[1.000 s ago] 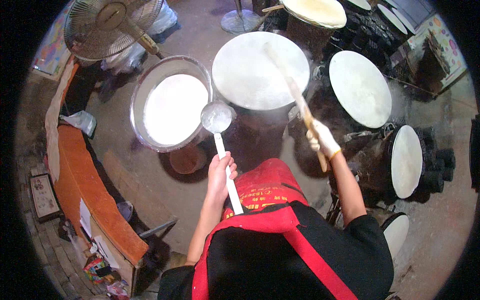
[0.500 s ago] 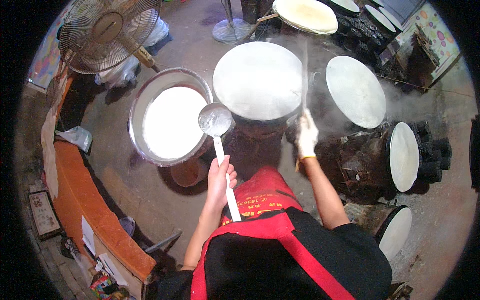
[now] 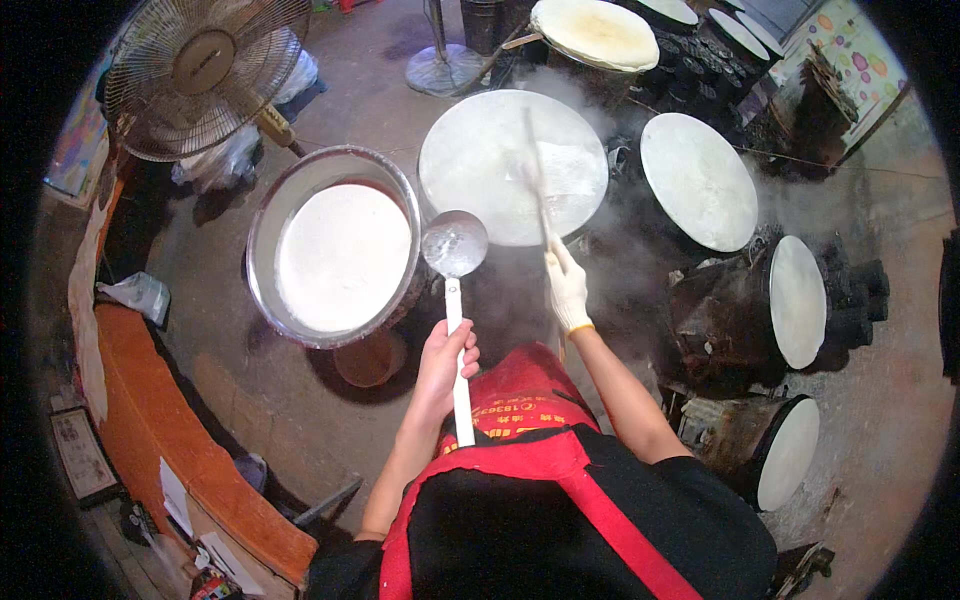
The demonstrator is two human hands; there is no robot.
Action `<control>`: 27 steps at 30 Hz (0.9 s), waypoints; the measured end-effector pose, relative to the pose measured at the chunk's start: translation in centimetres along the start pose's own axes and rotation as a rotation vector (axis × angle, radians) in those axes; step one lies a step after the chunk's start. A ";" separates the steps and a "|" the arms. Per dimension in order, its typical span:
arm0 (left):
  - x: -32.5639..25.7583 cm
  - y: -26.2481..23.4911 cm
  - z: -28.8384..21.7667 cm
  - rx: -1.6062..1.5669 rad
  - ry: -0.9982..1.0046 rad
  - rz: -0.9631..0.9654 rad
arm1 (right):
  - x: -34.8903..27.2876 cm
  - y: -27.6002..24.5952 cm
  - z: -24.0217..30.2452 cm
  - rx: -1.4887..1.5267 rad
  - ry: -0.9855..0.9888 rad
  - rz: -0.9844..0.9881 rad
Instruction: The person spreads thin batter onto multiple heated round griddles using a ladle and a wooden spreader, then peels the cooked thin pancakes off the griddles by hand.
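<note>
My bare left hand [image 3: 443, 368] is closed around the white handle of a metal ladle [image 3: 455, 243]. The ladle's bowl hangs between a large metal pot [image 3: 258, 285] of white batter [image 3: 343, 258] and a round griddle [image 3: 455, 160]. In a white glove, my right hand [image 3: 567, 288] grips a long thin stick [image 3: 535, 165], blurred by motion. The stick's far part lies across the griddle, whose top carries a white layer with a brighter patch right of the stick. Whether the stick touches that layer I cannot tell.
More round griddles with white tops, one of them [image 3: 698, 180] close by, curve along the right side amid steam. A stack of pale flat rounds [image 3: 594, 32] stands at the back. At the upper left is a standing fan [image 3: 205, 62]; an orange-covered bench [image 3: 180, 410] lines the left.
My right hand has moved left and slightly nearer, bringing the stick from the griddle's right edge to over its middle. A brighter patch now shows on the white layer. The ladle stays in my left hand.
</note>
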State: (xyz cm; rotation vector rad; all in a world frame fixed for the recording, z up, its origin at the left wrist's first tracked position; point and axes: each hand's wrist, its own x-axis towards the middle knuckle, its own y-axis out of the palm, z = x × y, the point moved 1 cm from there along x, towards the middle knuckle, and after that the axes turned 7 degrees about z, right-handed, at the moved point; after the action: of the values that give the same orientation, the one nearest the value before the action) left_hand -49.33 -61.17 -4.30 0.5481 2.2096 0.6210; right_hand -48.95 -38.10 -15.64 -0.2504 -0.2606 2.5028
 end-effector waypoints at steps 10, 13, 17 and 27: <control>-0.3 -0.9 0.0 0.004 -0.011 0.011 | 1.5 -2.2 -1.5 -0.208 -0.292 0.031; -0.4 -1.1 -0.2 0.002 -0.020 0.004 | 1.7 -2.0 -0.6 -0.065 -0.070 0.162; 0.1 -1.3 -0.7 0.070 -0.032 -0.007 | 4.9 -5.3 2.2 0.110 0.204 0.000; 11.7 -1.8 -4.8 0.463 0.077 -0.002 | -5.4 -6.3 -2.5 0.079 -0.004 0.096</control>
State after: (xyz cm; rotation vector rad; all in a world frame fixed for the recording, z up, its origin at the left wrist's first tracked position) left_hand -60.56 -57.32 -8.96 0.7642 2.4359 0.1223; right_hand -40.57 -35.95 -15.85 -0.2301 -0.1537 2.6018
